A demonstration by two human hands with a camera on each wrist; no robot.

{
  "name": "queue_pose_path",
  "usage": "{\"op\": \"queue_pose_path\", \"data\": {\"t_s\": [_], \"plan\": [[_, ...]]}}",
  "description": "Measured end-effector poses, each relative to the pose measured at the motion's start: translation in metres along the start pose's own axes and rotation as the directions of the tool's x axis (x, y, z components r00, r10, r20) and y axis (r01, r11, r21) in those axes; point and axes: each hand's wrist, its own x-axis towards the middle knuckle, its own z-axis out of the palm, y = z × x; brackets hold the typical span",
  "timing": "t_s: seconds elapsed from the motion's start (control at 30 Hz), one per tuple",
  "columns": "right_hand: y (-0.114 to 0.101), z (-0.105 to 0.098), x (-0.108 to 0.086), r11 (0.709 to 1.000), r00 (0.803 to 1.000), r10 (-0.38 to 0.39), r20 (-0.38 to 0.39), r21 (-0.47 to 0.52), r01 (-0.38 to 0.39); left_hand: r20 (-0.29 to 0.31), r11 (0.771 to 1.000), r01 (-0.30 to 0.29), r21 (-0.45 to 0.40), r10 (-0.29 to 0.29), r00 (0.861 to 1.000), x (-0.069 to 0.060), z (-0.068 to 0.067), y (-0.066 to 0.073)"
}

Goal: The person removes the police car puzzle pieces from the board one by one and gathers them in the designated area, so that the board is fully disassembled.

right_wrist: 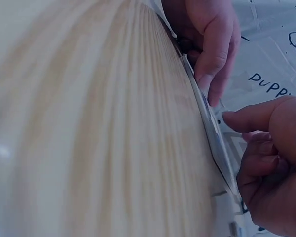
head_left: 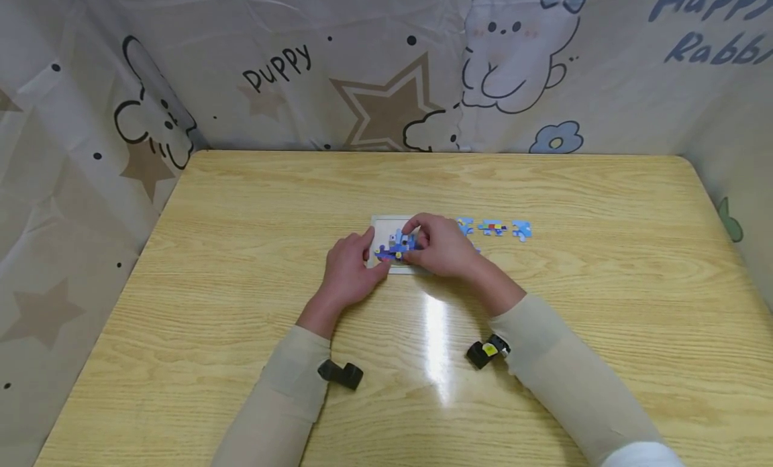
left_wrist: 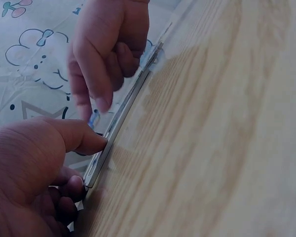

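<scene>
A shallow pale puzzle tray (head_left: 410,270) lies on the table with several joined blue pieces (head_left: 386,253) inside its lower left part. My left hand (head_left: 350,269) holds the tray's near left corner, thumb on the near edge and fingers along the left side. Over the tray's right half, my right hand (head_left: 443,245) pinches a small blue puzzle piece (left_wrist: 93,118) between thumb and index finger; its other fingers are curled in. The right hand (right_wrist: 276,158) hides part of the tray, and the held piece's shape is mostly covered.
Right of the tray lie loose puzzle pieces: a blue one (head_left: 465,225) partly behind the right hand, a multicoloured one (head_left: 492,227) and another blue one (head_left: 522,229). The wooden table (head_left: 241,219) meets a printed cloth (head_left: 241,118) at the back.
</scene>
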Motion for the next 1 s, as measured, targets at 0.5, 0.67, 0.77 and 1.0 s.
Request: {"op": "queue_pose_path", "data": {"t_s": [0.5,0.67,0.77,1.0], "plan": [[0.024,-0.031,-0.046,0.999,0.99,0.014,-0.143,0.049,-0.008,-0.012,1.0,-0.002,-0.015,0.001,1.0,-0.002,0.001,0.001],[0.036,-0.044,-0.058,0.999,0.984,0.033,-0.175,0.023,-0.03,-0.014,1.0,0.004,-0.016,-0.005,1.0,-0.001,0.001,0.002],[0.041,-0.052,-0.065,0.998,0.981,0.062,-0.183,0.01,-0.061,-0.01,1.0,0.018,-0.016,-0.018,1.0,-0.001,0.001,0.003],[0.051,-0.068,-0.078,0.996,0.978,0.093,-0.189,0.005,-0.094,0.0,1.0,0.014,-0.012,-0.014,1.0,-0.002,0.001,0.003]]}}
